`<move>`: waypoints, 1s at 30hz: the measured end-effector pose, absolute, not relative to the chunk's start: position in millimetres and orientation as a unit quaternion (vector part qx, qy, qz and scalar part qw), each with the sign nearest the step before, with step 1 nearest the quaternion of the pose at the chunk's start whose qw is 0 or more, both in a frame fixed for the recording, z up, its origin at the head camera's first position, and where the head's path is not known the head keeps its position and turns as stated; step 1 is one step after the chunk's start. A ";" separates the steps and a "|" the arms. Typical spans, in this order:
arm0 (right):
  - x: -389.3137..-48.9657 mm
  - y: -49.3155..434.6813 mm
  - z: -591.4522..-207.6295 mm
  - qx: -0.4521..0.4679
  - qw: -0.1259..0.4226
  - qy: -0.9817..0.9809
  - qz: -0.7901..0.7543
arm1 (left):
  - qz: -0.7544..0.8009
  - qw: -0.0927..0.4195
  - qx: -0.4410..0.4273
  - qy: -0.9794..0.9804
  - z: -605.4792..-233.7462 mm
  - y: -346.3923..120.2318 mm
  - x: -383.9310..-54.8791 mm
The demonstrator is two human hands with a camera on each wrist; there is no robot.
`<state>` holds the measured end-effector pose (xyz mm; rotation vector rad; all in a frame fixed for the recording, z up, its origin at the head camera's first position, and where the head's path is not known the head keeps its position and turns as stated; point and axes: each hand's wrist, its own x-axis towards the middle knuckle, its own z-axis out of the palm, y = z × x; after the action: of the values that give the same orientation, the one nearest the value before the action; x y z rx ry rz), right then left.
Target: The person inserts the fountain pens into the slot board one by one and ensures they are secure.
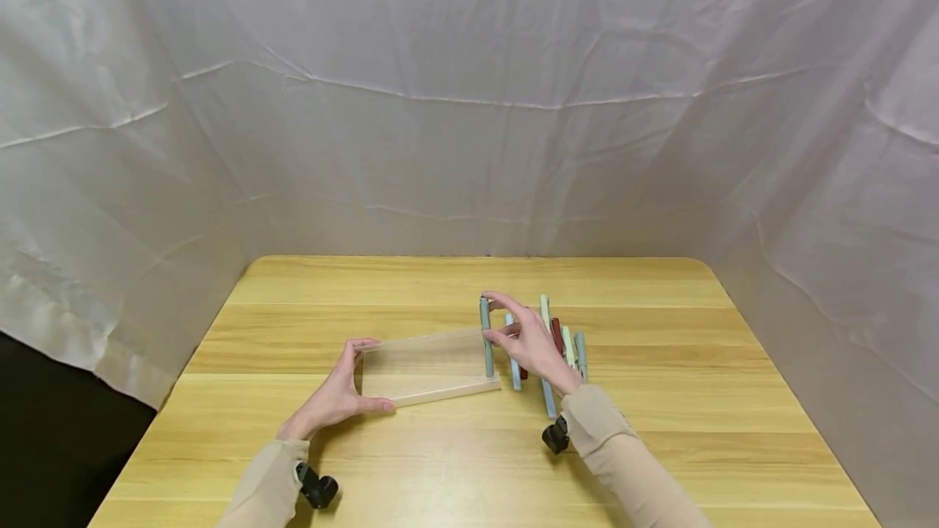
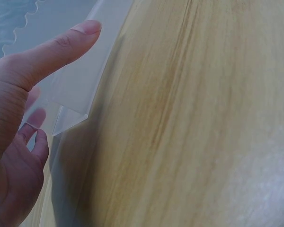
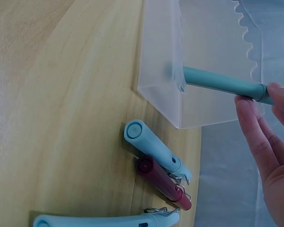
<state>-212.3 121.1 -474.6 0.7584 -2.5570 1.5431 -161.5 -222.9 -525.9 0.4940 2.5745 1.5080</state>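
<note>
Right hand (image 1: 534,342): thumb and fingers close together in a pinch on the upper part of a grey-green pen.
Left hand (image 1: 339,391): spread across the left end of a translucent plastic pen rack, thumb on the front lip, other fingers at the back edge, gripping it.
Grey-green pen (image 1: 488,355): hangs down from the right fingers at the rack's right end, its lower tip just behind the front lip; whether the tip touches the rack's base cannot be told.
Pen against rack: the pen's long axis runs across the length of the rack (image 1: 447,392), which extends left from the right fingers, its right end slightly farther from the person; the right hand is nearer that end.
In the way: the front lip stands before the pen tip; the left hand is well apart, at the opposite end.
Loose pens: right of the rack, a light blue pen (image 3: 154,147) lies beside a dark red pen (image 3: 162,180); more, including a pale green pen (image 1: 544,308), lie around the right hand, partly hidden by it.
Surroundings: wood-grain table (image 1: 682,430), pale curtain (image 1: 469,161) behind.
</note>
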 end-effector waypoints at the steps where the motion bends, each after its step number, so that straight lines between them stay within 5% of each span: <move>1: -212.3 121.0 -474.6 0.245 0.026 -0.830 0.501 | 0.498 0.058 0.163 0.850 -525.8 -222.9 -161.5; 30: -211.7 121.6 -478.4 0.237 -0.041 -0.811 0.534 | 0.510 0.047 0.176 0.841 -528.0 -223.7 -161.8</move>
<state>-211.7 121.6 -478.4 0.7645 -2.6165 1.7225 -161.8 -223.7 -528.0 0.5364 2.5648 1.5545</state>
